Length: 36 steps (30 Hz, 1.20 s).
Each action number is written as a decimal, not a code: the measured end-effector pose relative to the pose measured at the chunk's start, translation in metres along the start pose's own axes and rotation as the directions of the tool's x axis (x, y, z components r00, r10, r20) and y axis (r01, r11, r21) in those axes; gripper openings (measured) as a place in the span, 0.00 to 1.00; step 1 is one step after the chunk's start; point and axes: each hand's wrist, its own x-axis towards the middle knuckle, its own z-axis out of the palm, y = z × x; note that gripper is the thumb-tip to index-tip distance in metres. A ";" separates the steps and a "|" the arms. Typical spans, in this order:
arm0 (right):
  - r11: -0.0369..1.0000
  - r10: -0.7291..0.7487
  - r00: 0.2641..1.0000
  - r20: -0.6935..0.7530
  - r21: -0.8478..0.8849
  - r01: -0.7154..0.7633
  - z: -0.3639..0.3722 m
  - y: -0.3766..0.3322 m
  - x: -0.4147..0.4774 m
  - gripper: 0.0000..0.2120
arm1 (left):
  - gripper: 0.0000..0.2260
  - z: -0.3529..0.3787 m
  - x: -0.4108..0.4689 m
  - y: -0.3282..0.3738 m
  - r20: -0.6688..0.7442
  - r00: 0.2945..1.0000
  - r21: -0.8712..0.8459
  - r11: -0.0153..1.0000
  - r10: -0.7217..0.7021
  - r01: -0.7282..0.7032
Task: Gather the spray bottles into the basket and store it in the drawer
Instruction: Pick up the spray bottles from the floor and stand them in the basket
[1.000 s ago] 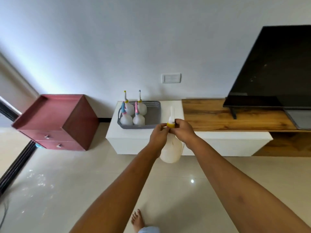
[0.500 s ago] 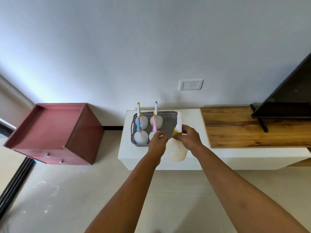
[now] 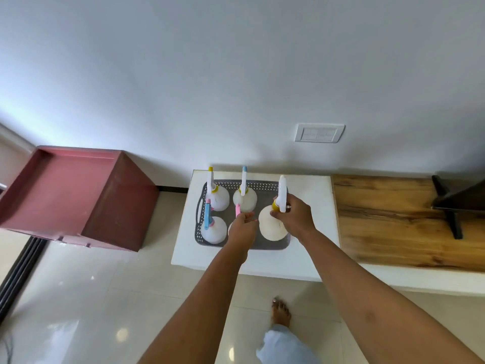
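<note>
Spray bottle [image 3: 273, 227], gripped at its neck by the right hand [image 3: 295, 215], stands in the grey basket [image 3: 262, 244] on the white worktop [image 3: 309, 203] against the wall; left hand [image 3: 242, 228] half-curled, its hold unclear.

White wall [image 3: 236, 74] (glossy tiled floor [image 3: 78, 311])

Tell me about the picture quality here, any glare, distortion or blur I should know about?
Head view: wide-angle bending curves the wall line and tilts the red cabinet; bright window light washes the left wall and throws glare spots on the glossy floor tiles; the basket and spray bottles are fairly sharp, the hands slightly soft.
</note>
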 end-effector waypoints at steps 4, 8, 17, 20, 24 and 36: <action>0.997 -0.008 0.999 0.031 -0.073 0.010 0.000 0.003 0.041 0.18 | 0.16 0.014 0.030 0.015 -0.004 1.000 -0.003 1.000 -0.020 0.020; 0.996 0.020 0.999 0.029 -0.082 -0.017 0.013 0.015 0.070 0.20 | 0.16 0.021 0.057 0.012 -0.008 0.999 -0.032 0.998 -0.051 0.050; 0.993 0.040 0.998 -0.043 -0.112 -0.044 0.044 0.047 0.119 0.19 | 0.20 0.039 0.108 -0.004 -0.019 1.000 0.088 0.996 0.010 -0.009; 0.988 0.025 0.998 -0.063 -0.150 -0.035 0.050 0.054 0.131 0.19 | 0.20 0.043 0.120 -0.006 0.002 1.000 0.070 0.998 0.011 -0.011; 0.984 0.010 0.998 -0.069 -0.176 -0.022 0.056 0.058 0.144 0.20 | 0.20 0.044 0.135 -0.007 0.037 0.999 0.057 0.998 -0.013 0.011; 0.978 0.050 0.993 -0.105 -0.196 -0.070 0.076 0.069 0.157 0.22 | 0.24 0.047 0.153 -0.016 0.072 0.993 0.017 0.995 -0.095 0.094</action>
